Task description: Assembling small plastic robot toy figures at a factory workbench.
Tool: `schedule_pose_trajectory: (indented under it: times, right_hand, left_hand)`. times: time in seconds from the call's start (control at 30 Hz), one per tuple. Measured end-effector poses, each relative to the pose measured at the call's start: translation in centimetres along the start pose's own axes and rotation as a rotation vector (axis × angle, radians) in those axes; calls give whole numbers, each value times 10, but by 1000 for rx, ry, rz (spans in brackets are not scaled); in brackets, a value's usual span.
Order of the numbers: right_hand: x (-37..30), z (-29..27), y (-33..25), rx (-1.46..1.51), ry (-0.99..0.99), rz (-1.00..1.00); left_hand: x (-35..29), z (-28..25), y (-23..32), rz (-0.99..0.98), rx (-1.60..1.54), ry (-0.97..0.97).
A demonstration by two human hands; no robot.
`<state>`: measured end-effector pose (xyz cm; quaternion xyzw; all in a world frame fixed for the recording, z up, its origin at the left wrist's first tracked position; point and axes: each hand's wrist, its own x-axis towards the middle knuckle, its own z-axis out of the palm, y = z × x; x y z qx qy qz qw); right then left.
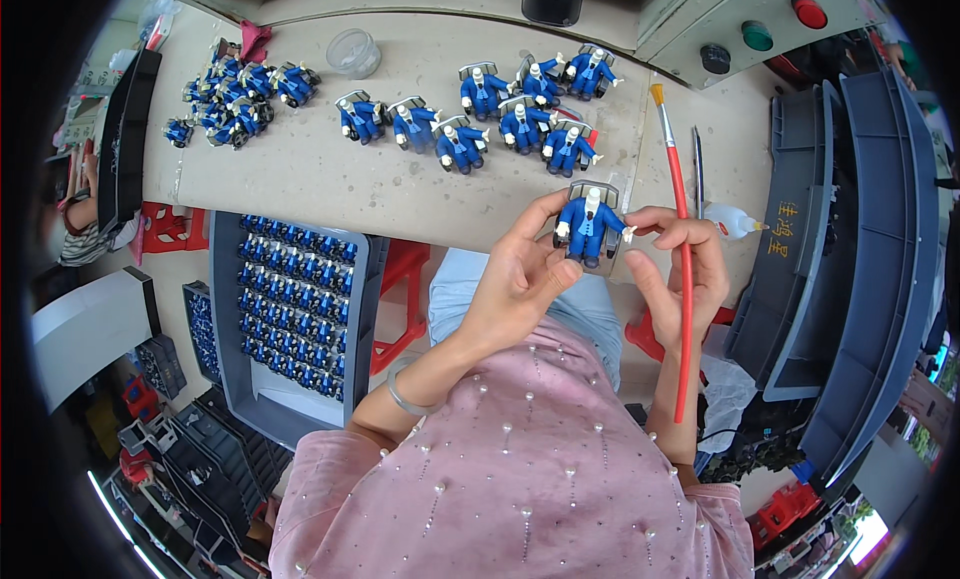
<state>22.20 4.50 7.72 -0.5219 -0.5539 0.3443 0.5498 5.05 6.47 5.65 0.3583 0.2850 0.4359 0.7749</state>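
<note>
A small figurine in a blue suit, with a pale head and a grey chair back behind it, is held upright above my lap near the table edge. My left hand is closed round its left side and base, thumb in front. Between the fingers of my right hand runs a paintbrush with a long red handle and yellow bristles pointing away from me. That hand's fingertips are at the figurine's outstretched pale hand; whether they touch it I cannot tell.
Similar figurines stand on the table, with a denser cluster at far left. A clear cup stands behind. At right lie a thin dark brush and a white bottle. A grey crate holds rows of figurines.
</note>
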Motion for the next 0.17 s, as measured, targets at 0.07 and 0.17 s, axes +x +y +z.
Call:
schedule_pose_trajectory:
  times: [0.07, 0.17]
  right_hand:
    - [-1, 4, 1, 27, -11, -14]
    - [-4, 7, 4, 68, 14, 84]
  left_hand:
    - [-1, 0, 0, -11, 36, 8]
    - [0, 4, 7, -56, 38, 9]
